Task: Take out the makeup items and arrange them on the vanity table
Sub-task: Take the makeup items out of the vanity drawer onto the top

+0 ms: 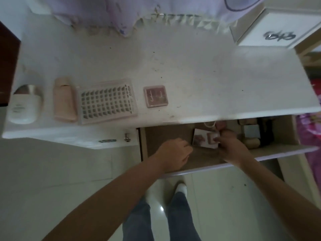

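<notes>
On the white vanity table [208,80] lie a white jar with a silver lid [24,105], a peach tube [64,100], a clear case of false lashes [106,100] and a pink square compact [155,96], in a row. Below the tabletop the drawer [166,136] stands pulled out. Inside it, my right hand [231,148] pinches the right edge of a small white box with a pink picture [203,139]. My left hand [173,153] hovers over the drawer just left of that box, fingers curled, holding nothing.
More items sit in the drawer's right part: a dark case [251,133] and a beige cylinder [251,145]. A white box with silver lettering [278,30] stands at the table's back right. Lilac cloth [121,13] hangs at the back. A second drawer's knob [127,137] is at left.
</notes>
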{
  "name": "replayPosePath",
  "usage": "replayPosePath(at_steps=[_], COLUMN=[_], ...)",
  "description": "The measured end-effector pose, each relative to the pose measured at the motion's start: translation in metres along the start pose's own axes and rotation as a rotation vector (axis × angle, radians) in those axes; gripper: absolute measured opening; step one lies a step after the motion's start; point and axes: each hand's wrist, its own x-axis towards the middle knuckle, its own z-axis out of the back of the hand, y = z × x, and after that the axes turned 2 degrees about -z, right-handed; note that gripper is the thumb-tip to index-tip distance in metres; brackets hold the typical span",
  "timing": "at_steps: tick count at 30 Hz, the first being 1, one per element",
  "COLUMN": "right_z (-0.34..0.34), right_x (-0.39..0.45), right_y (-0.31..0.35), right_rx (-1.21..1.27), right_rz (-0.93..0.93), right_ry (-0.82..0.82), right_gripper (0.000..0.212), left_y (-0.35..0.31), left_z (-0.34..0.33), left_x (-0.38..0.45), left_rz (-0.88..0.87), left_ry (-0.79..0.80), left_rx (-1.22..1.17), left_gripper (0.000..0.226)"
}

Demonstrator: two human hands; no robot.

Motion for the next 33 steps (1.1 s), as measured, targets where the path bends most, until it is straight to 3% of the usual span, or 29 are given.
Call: replayPosePath(at_steps=[3, 7, 10, 13, 17, 20, 24, 29, 33], right_z=[-0.001, -0.002, -0.008, -0.019, -0.029, -0.028, -0.021, 0.002, 0.031], right_x=[0.015, 0.039, 0.059, 0.070, 0.078, 0.083, 0.077, 0.045, 0.017], right_y=[-0.045, -0.076, -0.085, -0.089, -0.089, -0.089, -0.088, -0.089, -0.076], right_rx=[-0.259, -0.331, -0.294, -0.297, -0.372, -0.380, -0.317, -0.098, -0.027], right_rz=[-0.075, -0.190, 0.037, 0.232, 0.312, 0.329, 0.317, 0.358, 0.489], right_ry=[0.177, 0.102, 0.008, 0.036, 0.057, 0.052, 0.022, -0.098, -0.344], right_gripper=[0.050, 0.061, 0.055, 0.061, 0.059, 0.061, 0.061, 0.058, 0.044], left_y=[-0.016, -0.030, -0.032, -0.029, -0.026, -0.029, -0.021, -0.024, -0.035], left_z=[-0.034, -0.060, -0.063, -0.076, -0.080, -0.074, -0.085, -0.073, -0.055], left_x=[0.056, 0.117, 0.133, 0.132, 0.137, 0.140, 0.139, 0.107, 0.077], left_rz=[0.185, 0.295, 0.423, 0.527, 0.538, 0.494, 0.533, 0.486, 0.398], left_ry=[0.095, 0.136, 0.033, -0.025, -0.006, 0.093, 0.257, 0.208, 0.107], left_rx=[0.030, 0.157, 0.279, 0.333, 0.370, 0.318, 0.156, 0.150, 0.182], left_gripper=[0.040, 0.041, 0.046, 0.050, 0.048, 0.031, 0.058, 0.080, 0.073])
